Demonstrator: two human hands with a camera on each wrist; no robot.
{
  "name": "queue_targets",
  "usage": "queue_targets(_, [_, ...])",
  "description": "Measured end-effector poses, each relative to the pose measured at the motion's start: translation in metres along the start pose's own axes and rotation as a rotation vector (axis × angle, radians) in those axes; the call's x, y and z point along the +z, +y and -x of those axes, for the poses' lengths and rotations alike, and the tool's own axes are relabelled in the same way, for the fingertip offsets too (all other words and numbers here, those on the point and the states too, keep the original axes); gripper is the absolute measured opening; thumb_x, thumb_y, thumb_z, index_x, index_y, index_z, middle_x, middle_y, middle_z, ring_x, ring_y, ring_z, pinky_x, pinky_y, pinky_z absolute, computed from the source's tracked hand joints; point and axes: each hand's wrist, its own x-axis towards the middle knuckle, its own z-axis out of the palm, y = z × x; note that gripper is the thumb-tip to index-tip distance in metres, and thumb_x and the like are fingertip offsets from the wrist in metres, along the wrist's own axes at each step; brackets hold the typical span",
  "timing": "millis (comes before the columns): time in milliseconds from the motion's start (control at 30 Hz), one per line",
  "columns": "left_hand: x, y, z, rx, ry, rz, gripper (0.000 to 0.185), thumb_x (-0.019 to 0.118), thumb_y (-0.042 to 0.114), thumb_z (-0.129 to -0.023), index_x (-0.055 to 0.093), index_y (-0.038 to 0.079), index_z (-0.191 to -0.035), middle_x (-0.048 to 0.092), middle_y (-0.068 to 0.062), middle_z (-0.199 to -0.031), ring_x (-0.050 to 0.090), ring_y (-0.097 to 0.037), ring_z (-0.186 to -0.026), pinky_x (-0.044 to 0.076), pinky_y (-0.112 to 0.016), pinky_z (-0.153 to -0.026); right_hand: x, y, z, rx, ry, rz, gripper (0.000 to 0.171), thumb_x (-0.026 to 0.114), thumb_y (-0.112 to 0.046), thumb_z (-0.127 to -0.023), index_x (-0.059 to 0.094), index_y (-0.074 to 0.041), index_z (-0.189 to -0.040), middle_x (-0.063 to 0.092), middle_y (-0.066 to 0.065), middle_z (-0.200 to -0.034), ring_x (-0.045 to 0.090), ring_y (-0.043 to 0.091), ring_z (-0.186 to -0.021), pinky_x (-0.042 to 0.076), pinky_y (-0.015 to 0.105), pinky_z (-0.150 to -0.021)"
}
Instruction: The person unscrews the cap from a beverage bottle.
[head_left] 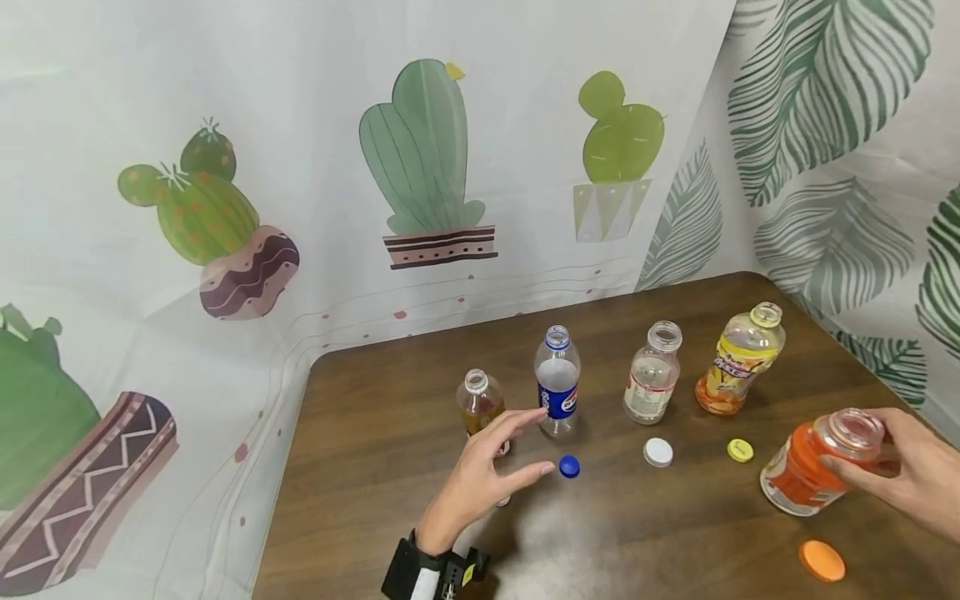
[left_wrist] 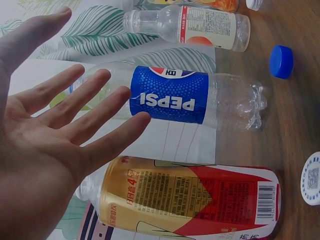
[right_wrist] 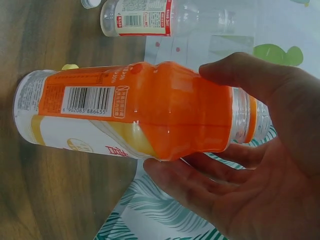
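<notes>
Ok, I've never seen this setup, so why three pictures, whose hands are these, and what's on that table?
No machine here: a person works bare-handed, wearing three cameras. The wide picture comes from the head; the two close-ups come from the wrists and look turned sideways. On the brown table stand four uncapped bottles, among them a Pepsi bottle, with a blue cap, white cap, yellow cap and orange cap lying loose. The left hand is open beside the Pepsi bottle, holding nothing. The right hand has its grip around the neck of a tilted orange bottle.
</notes>
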Motion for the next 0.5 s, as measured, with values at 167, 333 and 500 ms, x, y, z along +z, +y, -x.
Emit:
queue_targets(167, [-0.0012, 0.0013, -0.0009, -0.010, -0.003, -0.012, 0.056, 0.074, 0.033, -0.090, 0.054, 0.020, -0.140, 0.061, 0.007, -0.133, 0.058, -0.013, -0.122, 0.051, -0.037, -0.102, 0.0005, 0.0027, 0.0010, 0.016, 0.023, 0.004, 0.059, 0.086, 0.000, -0.070, 0.046, 0.019, -0.109, 0.053, 0.031, -0.094, 0.038, -0.025, -0.082, 0.040, -0.001, -0.056])
queue_targets(333, [-0.0013, 0.0012, -0.0003, 0.002, 0.004, -0.014, 0.056, 0.075, 0.030, -0.089, 0.055, 0.018, -0.139, 0.062, 0.005, -0.132, 0.059, -0.013, -0.121, 0.051, -0.035, -0.101, 0.0003, 0.0036, 0.0017, 0.008, 0.004, -0.003, 0.059, 0.086, 0.001, -0.069, 0.047, 0.020, -0.109, 0.054, 0.032, -0.095, 0.040, -0.025, -0.082, 0.041, 0.000, -0.056])
queue_targets(500, [-0.0017, 0.0014, 0.0000, 0.005, 0.006, -0.010, 0.056, 0.075, 0.029, -0.089, 0.055, 0.016, -0.139, 0.062, 0.004, -0.132, 0.058, -0.013, -0.122, 0.050, -0.032, -0.103, 0.0025, 0.0041, 0.0032, 0.010, 0.029, -0.015, 0.059, 0.085, 0.003, -0.069, 0.048, 0.019, -0.112, 0.059, 0.000, -0.098, 0.041, -0.025, -0.082, 0.042, 0.000, -0.055])
